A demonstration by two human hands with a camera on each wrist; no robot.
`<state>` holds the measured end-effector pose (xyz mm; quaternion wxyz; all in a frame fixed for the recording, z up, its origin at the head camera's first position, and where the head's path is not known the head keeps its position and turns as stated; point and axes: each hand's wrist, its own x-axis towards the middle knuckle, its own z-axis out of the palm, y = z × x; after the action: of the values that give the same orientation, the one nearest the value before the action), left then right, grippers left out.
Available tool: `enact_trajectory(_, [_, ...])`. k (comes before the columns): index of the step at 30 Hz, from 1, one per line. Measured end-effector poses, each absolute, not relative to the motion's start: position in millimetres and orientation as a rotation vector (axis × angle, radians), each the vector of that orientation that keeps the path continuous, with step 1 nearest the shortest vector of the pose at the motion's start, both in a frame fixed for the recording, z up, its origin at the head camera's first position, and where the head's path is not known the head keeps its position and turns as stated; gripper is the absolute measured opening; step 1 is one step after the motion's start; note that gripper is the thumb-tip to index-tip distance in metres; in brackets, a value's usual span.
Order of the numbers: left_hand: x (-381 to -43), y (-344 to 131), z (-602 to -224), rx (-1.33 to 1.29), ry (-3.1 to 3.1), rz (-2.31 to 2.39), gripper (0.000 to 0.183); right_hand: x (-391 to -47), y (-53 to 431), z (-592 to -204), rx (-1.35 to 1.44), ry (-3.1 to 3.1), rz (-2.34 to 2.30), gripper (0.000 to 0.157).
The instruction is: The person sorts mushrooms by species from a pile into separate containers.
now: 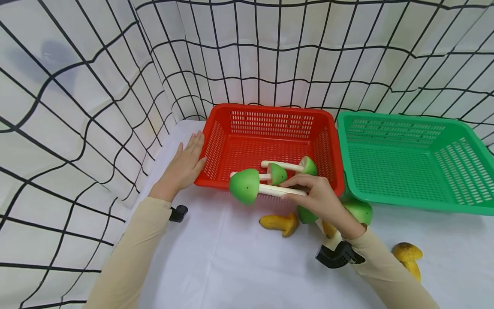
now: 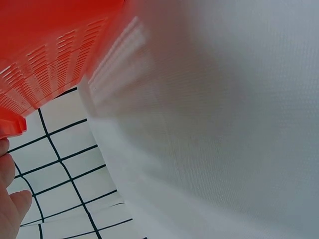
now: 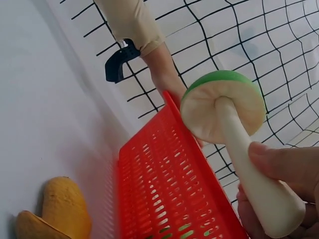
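Observation:
Between thumb and fingers, my right hand [image 1: 322, 199] pinches the white stem of a toy mushroom with a green cap [image 1: 244, 186]. This mushroom [image 3: 239, 134] hangs over the front rim of the red basket [image 1: 270, 107], cap toward the left. Inside that basket lie two more green-capped mushrooms, one by the right hand's fingertips [image 1: 277, 174] and another [image 1: 307, 165] behind it. My left hand [image 1: 187, 163] rests with fairly straight fingers against the red basket's left rim; in the left wrist view only part of the hand [image 2: 10, 199] shows.
A green basket [image 1: 414, 116] stands right of the red one. On the white cloth lie a yellow mushroom [image 1: 278, 222] in front of the red basket, another yellow mushroom [image 1: 407, 256] at right, and green-capped ones [image 1: 359, 211] partly under the right forearm. Black netting [image 1: 275, 47] rises behind and left.

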<state>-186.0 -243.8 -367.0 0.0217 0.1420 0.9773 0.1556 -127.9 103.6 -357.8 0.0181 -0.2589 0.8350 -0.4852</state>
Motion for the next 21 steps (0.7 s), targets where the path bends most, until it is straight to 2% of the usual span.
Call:
enact_trajectory(10, [-185, -245, -366, 0.432, 3.021, 0.447, 0.063, -140, 100, -351, -0.901, 2.690, -1.338, 0.019])
enact_trajectory(16, [-186, -245, -367, 0.442, 3.024, 0.462, 0.063, -145, 98, -349, -0.992, 2.691, -1.258, 0.024])
enact_trajectory(21, [-187, -242, -366, 0.452, 3.018, 0.472, 0.063, -147, 97, -346, -1.039, 2.633, -1.251, 0.019])
